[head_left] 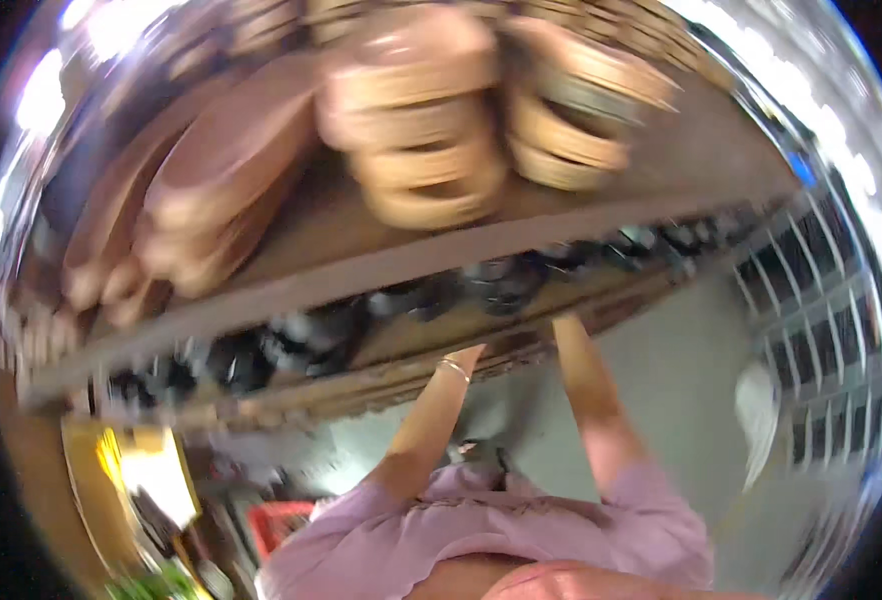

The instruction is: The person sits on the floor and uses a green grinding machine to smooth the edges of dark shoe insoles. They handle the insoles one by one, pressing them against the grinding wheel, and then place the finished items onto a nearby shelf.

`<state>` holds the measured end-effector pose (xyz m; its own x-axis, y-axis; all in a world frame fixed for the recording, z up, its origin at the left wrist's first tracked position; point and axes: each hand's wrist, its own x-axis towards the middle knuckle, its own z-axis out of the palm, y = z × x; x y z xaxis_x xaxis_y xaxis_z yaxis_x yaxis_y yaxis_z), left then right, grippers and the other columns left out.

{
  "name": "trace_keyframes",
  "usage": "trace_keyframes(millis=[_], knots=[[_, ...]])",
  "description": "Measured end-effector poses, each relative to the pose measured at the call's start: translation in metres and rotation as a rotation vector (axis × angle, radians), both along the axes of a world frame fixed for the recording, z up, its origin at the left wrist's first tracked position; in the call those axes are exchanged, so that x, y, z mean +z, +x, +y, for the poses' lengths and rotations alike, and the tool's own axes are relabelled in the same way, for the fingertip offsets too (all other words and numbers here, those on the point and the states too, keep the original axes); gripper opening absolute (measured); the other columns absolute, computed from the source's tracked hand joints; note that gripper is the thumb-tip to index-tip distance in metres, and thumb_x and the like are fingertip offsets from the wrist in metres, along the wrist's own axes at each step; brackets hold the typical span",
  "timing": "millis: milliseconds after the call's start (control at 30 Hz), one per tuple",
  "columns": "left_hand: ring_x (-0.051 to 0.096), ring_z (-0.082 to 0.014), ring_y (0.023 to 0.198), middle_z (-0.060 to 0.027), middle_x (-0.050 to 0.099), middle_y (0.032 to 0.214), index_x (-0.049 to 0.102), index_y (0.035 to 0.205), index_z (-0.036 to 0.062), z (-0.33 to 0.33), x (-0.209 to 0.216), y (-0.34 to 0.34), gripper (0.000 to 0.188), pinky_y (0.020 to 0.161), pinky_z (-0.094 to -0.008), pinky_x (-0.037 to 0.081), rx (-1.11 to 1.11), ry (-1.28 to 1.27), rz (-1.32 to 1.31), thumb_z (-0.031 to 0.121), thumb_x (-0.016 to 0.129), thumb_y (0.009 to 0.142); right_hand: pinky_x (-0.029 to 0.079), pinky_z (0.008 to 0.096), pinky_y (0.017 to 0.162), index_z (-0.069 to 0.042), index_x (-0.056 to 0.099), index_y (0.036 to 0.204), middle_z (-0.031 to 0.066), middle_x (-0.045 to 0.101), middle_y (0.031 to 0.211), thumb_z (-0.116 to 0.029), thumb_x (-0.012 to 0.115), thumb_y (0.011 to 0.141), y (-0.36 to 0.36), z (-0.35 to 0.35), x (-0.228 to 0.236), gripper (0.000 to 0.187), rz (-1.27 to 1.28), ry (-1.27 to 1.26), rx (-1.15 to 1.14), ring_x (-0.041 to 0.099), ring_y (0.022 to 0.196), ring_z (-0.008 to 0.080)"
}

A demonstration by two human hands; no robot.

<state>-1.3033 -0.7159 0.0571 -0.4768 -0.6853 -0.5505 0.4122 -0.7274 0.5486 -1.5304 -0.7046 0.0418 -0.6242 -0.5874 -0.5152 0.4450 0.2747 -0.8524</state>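
Note:
Both my forearms reach forward to the lower shelf (536, 312), below a long brown upper shelf (441, 246). My left hand (477, 351), below a bracelet (455, 369) on the wrist, ends at the lower shelf's front edge, its fingers lost in blur. Farther right, my right hand (564, 324) reaches that same edge, and its fingers do not show either. Nearest to both hands is a row of dark, shiny rounded pieces (506, 285), too smeared to name. Whether either hand touches one, I cannot tell.
Tan round dishes (426, 130) stand in stacks on the upper shelf, with another leaning stack (571, 110) beside them. Long brown oval dishes (226, 150) lie to the left. At right is a white wire rack (811, 300); a red crate (283, 525) sits at lower left.

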Motion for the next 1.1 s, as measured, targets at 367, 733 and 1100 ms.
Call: trace_keyframes(millis=[367, 733, 1100], knots=[[0.062, -0.0148, 0.085, -0.0091, 0.066, 0.099, 0.055, 0.121, 0.0018, 0.123, -0.02, 0.32, 0.045, 0.074, -0.0298, 0.051, 0.287, -0.16, -0.456, 0.029, 0.063, 0.087, 0.046, 0.0412, 0.08, 0.008, 0.059, 0.102, 0.0201, 0.06, 0.109, -0.027, 0.069, 0.08, 0.082, 0.058, 0.013, 0.042, 1.142, 0.087, -0.155, 0.057, 0.093, 0.0288], [0.047, -0.0054, 0.059, 0.0026, 0.054, 0.072, 0.061, 0.086, 0.0074, 0.214, -0.033, 0.754, 0.034, 0.053, -0.0208, 0.04, 1.565, -0.049, -0.886, 0.041, 0.057, 0.09, 0.048, 0.0302, 0.066, 0.0, 0.058, 0.1, 0.0106, 0.055, 0.095, -0.012, 0.071, 0.076, 0.483, 0.081, -0.059, 0.03, 0.654, -0.34, 1.381, 0.056, 0.078, 0.019], [0.062, -0.0237, 0.085, -0.0205, 0.061, 0.099, 0.052, 0.112, -0.0105, 0.136, -0.108, 1.132, 0.064, 0.078, -0.0351, 0.05, 1.356, 0.068, -1.016, 0.032, 0.069, 0.067, 0.045, 0.0378, 0.087, 0.004, 0.04, 0.126, 0.0227, 0.054, 0.113, -0.042, 0.075, 0.073, 1.115, -0.049, -0.055, 0.079, 0.499, -0.435, 1.984, 0.054, 0.103, 0.0297]])
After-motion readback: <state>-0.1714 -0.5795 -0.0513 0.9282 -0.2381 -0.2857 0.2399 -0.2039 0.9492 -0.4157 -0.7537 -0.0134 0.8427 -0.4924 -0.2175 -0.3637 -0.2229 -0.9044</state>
